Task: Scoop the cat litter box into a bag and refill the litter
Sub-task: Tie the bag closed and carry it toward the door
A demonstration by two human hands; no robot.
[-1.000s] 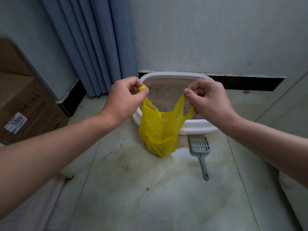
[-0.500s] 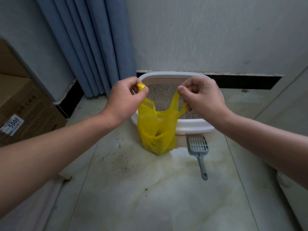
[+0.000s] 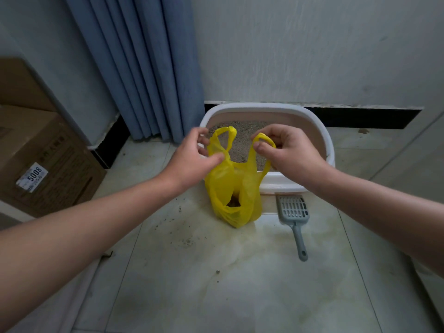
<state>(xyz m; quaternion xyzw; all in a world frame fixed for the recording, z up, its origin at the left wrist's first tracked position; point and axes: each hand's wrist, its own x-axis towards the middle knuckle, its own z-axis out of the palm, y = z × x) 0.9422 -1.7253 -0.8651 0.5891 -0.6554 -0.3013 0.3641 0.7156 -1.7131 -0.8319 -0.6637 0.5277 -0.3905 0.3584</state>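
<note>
Litter box (image 3: 264, 107) is your landmark: a white tray of grey litter (image 3: 240, 143) set against the wall's base. Far to its left stands a cardboard box (image 3: 48, 164), and a blue curtain (image 3: 144, 68) hangs just beside its left corner; neither matters to this step. At the tray's front left your left hand (image 3: 192, 159) has its fingers curled, the thumb pressing the film at the base of one handle loop of the yellow plastic bag (image 3: 230, 193). That bag hangs against the tray's front wall, its bottom apparently resting on the floor tile, with dark clumps showing low inside. At the tray's front middle your right hand (image 3: 293, 155) pinches the other loop between thumb and forefinger, the remaining fingers tucked. With the grey litter scoop (image 3: 293, 210) lying on the tile at the tray's front right, scooping looks done and tying off seems to be the step. Cross the loops low, near the bag's mouth, and draw the knot snug slowly, since thin film tears. Leave the bottom on the tile so nothing tips out, and steer clear of the spilled grains (image 3: 185, 241) in front of the tray.
</note>
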